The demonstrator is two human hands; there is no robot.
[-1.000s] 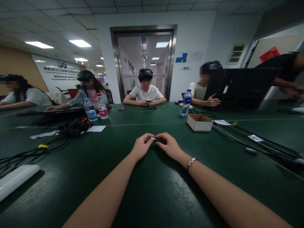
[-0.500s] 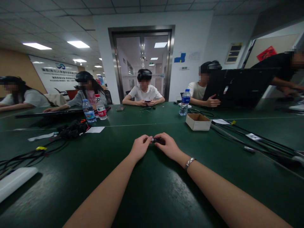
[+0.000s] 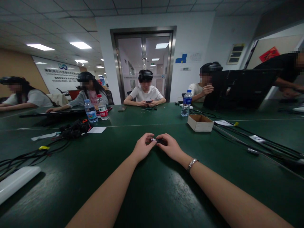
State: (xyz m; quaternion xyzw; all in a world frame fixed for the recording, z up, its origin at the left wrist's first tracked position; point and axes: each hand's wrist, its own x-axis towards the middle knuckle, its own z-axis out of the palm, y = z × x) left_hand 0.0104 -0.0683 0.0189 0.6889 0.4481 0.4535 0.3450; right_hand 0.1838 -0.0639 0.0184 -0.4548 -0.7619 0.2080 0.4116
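Note:
A small dark object with a shiny metal end [image 3: 154,140] is held between my two hands, just above the green table [image 3: 152,190]. My left hand [image 3: 143,147] pinches its metal end between thumb and fingers. From the other side my right hand [image 3: 170,147] grips the dark part, with a metal band on that wrist. What exactly the object is, I cannot make out. Beyond my right hand stands an open cardboard box [image 3: 200,126], and nothing shows inside it.
Water bottles [image 3: 91,111] stand at left and right beyond my hands. Black cables [image 3: 273,142] run along the right, and a cable bundle [image 3: 74,129] lies at the left. A white device [image 3: 19,182] is at near left. Several people sit around, and monitors [image 3: 242,88] stand at the back.
My left fingers have shifted on the metal end, with the thumb moved a little to the right. Across the table, a person's hand beside the monitor has risen. The view has moved slightly.

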